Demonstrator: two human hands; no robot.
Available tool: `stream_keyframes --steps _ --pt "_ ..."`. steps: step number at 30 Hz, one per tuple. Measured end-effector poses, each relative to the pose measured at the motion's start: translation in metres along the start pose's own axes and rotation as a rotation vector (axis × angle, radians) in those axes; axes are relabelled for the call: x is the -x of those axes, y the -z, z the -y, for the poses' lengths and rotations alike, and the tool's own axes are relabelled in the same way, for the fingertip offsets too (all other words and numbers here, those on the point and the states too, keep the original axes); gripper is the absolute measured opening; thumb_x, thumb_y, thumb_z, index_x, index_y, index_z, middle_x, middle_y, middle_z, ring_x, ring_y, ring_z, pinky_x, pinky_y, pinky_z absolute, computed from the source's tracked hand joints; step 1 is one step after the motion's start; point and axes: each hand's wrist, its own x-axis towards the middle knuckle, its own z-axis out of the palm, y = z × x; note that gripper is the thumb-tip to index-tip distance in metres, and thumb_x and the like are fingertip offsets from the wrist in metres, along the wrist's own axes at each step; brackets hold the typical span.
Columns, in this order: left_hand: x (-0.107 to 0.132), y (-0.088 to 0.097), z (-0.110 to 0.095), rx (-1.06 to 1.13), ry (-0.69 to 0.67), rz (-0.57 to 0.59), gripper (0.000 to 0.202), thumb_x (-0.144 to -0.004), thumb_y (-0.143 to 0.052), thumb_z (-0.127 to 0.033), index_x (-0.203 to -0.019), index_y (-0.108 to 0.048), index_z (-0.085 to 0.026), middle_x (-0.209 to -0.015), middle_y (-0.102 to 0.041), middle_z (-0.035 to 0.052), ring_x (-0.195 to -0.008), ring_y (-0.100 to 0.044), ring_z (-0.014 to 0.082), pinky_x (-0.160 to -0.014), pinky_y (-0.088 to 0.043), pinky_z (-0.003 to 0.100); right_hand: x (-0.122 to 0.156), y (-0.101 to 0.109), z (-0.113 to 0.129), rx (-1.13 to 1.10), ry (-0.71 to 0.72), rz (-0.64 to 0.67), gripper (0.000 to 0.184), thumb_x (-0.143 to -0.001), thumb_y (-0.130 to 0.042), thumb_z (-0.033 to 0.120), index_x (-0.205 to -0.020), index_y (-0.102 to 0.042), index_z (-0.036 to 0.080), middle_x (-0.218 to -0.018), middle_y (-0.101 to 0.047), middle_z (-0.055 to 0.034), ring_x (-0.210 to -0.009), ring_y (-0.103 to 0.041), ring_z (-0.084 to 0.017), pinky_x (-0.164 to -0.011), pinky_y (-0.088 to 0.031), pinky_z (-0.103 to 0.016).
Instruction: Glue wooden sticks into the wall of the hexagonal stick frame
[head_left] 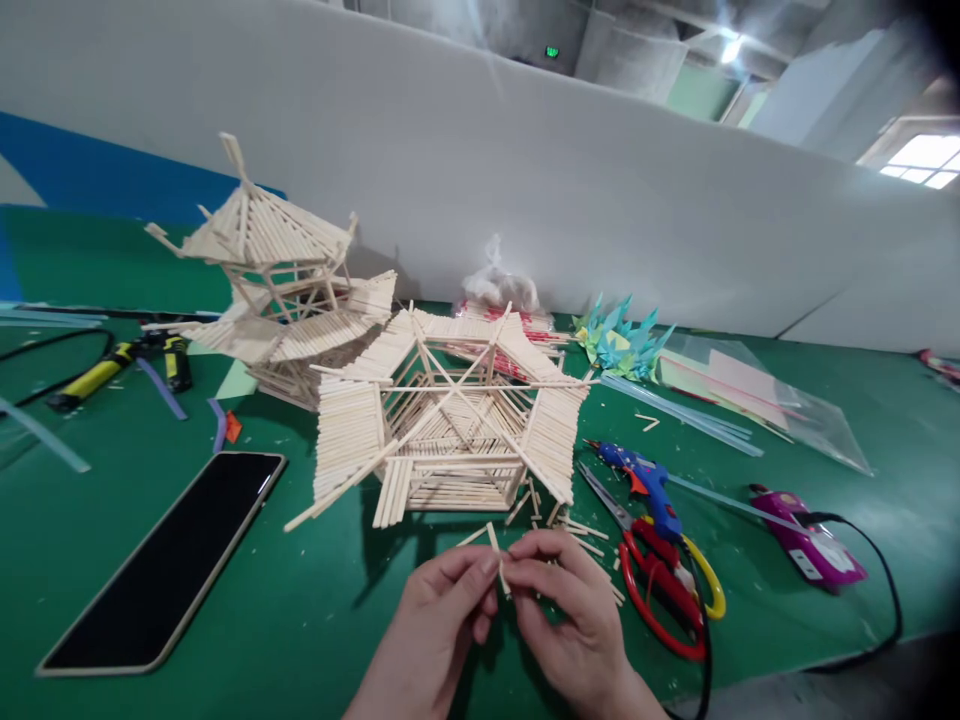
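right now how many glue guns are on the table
3: a blue one by the scissors, a purple one at right, a yellow-black one at far left. Others may be hidden.

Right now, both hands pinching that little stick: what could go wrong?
The stick is thin, pinched between left hand and right hand; it may snap or slip. The hexagonal stick roof stands just beyond the knuckles; a forward jerk could knock it. The red scissors lie close beside the right hand, blades apart.
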Motion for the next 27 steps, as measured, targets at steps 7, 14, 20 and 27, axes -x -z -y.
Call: stream_keyframes --steps 7,14,20,27 --pt "-0.002 0.015 -0.007 0.106 0.027 0.012 0.019 -0.060 -0.072 -0.028 -0.054 -0.062 -0.012 -0.045 -0.048 -0.0042 -0.043 -0.037 0.0048 -0.043 -0.027 0.017 -0.014 -0.016 0.004 -0.496 -0.539 0.103 0.014 -0.079 -0.055 0.028 -0.085 -0.065 0.021 -0.075 -0.060 -0.0021 -0.066 -0.055 -0.014 -0.060 -0.045 -0.024" --pt "0.010 0.030 -0.013 0.128 0.009 -0.010 0.024 -0.061 -0.071 -0.032 -0.053 -0.061 -0.012 -0.040 -0.046 -0.0041 -0.040 -0.036 0.0054 -0.041 -0.023 0.019 -0.034 -0.045 0.014 -0.919 -0.692 0.116 0.014 -0.068 -0.068 0.030 -0.068 -0.063 0.017 -0.060 -0.055 0.0028 -0.053 -0.047 -0.007 -0.052 -0.038 -0.019" --pt "0.015 0.037 -0.016 0.149 -0.052 -0.058 0.027 -0.059 -0.073 -0.034 -0.049 -0.057 -0.014 -0.039 -0.045 -0.0061 -0.039 -0.035 0.0044 -0.041 -0.023 0.018 -0.039 -0.056 0.018 -0.893 -0.720 0.155 0.020 -0.066 -0.069 0.034 -0.065 -0.062 0.015 -0.055 -0.052 0.0031 -0.051 -0.043 -0.008 -0.050 -0.034 -0.020" --pt "0.010 0.037 -0.017 0.123 -0.105 -0.122 0.031 -0.056 -0.073 -0.040 -0.047 -0.058 -0.014 -0.037 -0.045 -0.0056 -0.038 -0.035 0.0046 -0.040 -0.024 0.018 -0.042 -0.064 0.017 -1.013 -0.788 0.142 0.023 -0.063 -0.071 0.033 -0.061 -0.057 0.016 -0.052 -0.052 0.0041 -0.047 -0.041 -0.006 -0.048 -0.030 -0.018"
